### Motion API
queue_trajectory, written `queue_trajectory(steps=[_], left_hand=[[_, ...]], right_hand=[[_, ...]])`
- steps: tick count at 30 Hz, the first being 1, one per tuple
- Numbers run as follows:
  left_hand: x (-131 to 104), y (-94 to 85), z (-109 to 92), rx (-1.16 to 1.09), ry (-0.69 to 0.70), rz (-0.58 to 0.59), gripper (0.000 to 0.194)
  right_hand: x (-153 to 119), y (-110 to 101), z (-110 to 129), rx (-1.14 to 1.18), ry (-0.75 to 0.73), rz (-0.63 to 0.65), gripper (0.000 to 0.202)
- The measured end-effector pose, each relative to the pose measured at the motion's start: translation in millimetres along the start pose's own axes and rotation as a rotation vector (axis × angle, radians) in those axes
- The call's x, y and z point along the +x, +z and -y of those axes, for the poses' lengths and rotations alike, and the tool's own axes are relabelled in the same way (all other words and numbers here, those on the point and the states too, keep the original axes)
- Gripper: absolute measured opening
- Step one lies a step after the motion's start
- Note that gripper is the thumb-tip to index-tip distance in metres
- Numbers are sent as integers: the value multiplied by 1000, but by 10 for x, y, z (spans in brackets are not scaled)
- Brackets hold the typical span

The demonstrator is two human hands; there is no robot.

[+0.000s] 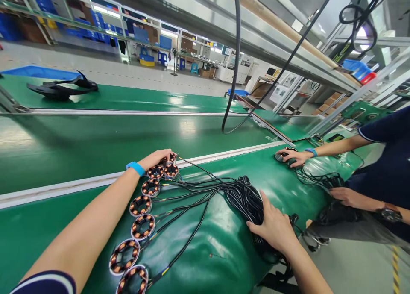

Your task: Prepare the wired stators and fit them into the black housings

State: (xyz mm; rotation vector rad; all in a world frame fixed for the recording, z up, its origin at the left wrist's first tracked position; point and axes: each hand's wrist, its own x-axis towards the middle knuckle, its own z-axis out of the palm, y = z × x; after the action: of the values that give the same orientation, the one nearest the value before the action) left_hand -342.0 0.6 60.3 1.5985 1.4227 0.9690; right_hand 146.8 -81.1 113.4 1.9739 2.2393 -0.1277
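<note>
My left hand (158,158) has its fingers closed around a small copper-wound motor stator (171,157) at the far end of a line of stators. Several similar ring-shaped stators (141,205) lie along the inside of my left forearm, nearest ones at the bottom. Thin black cables run from them to a thick bundle of black cables (245,195). My right hand (275,225) is around the near end of this bundle, thumb on one side and index finger stretched along the other; its remaining fingers are partly hidden.
At the right, a co-worker's hand (296,157) is on another stator, the other hand at black cables (331,180). A pale rail (205,159) crosses the green bench (205,247). A black cable loop (236,72) hangs from the overhead shelf. A black strap-like object (60,90) lies far left.
</note>
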Motion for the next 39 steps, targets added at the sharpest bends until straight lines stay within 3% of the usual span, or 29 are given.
queue_trajectory(steps=[4, 11, 16, 19, 22, 24, 27, 31, 33, 35, 37, 39], left_hand=[[-70, 66, -62, -87, -5, 3, 75], [-303, 271, -208, -150, 0, 9, 70], [-461, 557, -250, -211, 1, -27, 70], [-492, 725, -251, -266, -6, -114, 77], [-484, 794, -246, -330, -23, -220, 93], [-534, 731, -259, -345, -42, -281, 95], [-844, 485, -339, -295, -77, -403, 89], [-1767, 214, -450, -110, -162, -585, 83], [-2284, 236, -348, -17, -200, -600, 73], [-2659, 320, -117, 122, -234, -566, 60], [-2842, 392, 120, 132, -212, -555, 54], [-2893, 427, 235, 120, -203, -555, 51]], right_hand=[[-55, 70, -197, 146, 3, -45, 87], [-183, 240, -683, 100, 19, -139, 60], [-131, 256, -944, 47, 74, -130, 68], [-115, 326, -994, 7, -18, -154, 81], [-134, 253, -953, 3, -167, -290, 91], [-165, -10, -837, 14, -300, -406, 90], [-222, -747, -477, 27, -539, -589, 74], [-212, -1885, 261, 92, -741, -849, 55], [-117, -2335, 674, 131, -767, -981, 49], [58, -2720, 1106, 167, -777, -1081, 47], [276, -3086, 1541, 200, -776, -1154, 51], [471, -3442, 1942, 228, -745, -1197, 58]])
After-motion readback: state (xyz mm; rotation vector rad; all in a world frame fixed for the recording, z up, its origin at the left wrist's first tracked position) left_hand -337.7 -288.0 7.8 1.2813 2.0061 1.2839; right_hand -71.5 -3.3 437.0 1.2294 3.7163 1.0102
